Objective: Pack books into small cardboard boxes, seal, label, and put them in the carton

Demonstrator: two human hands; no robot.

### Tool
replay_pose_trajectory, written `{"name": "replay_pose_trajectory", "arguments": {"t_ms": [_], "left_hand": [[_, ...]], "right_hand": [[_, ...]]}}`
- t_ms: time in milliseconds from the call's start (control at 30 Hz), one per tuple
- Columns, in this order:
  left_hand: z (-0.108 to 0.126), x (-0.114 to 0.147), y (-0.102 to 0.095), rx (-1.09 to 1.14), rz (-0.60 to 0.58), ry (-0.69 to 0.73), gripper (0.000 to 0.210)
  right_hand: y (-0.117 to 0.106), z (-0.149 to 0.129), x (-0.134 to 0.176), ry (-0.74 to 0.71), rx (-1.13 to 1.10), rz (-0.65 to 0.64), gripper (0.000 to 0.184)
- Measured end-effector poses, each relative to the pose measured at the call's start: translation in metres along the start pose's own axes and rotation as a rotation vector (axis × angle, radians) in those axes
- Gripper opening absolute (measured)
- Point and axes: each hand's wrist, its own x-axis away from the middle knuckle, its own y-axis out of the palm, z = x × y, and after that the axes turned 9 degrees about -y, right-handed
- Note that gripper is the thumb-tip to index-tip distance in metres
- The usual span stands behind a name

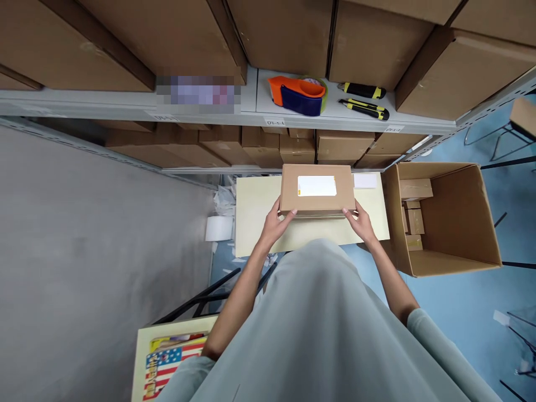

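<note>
Between my two hands is a closed brown cardboard box [288, 187] with a white label [317, 186] on its top. My left hand [277, 223] grips the near left corner, its thumb on the front edge. At the near right corner my right hand [360, 221] grips the box the same way. Most of the fingers are hidden behind the box's sides. The box is over a pale yellow table [255, 218]; I cannot tell whether it touches the top. Some white paper [365, 181] lies on the table just right of the box.
A large open carton [460, 223] with several small boxes inside stands right of the table. Ahead, a grey shelf [251, 106] holds cartons, an orange tape dispenser [299, 95] and two utility knives [363, 100]. A white roll [219, 228] sits left, beside a grey wall [104, 251].
</note>
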Motion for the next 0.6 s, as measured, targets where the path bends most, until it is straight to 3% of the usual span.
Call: {"name": "replay_pose_trajectory", "arguments": {"t_ms": [300,600], "left_hand": [[-0.029,-0.016,-0.016,0.132,0.107,0.029,0.060],[-0.073,-0.035,-0.014,0.149,0.063,0.028,0.050]], "right_hand": [[0.014,-0.007,-0.014,0.030,0.089,0.170,0.070],[0.044,0.026,-0.021,0.045,-0.006,0.145,0.071]]}}
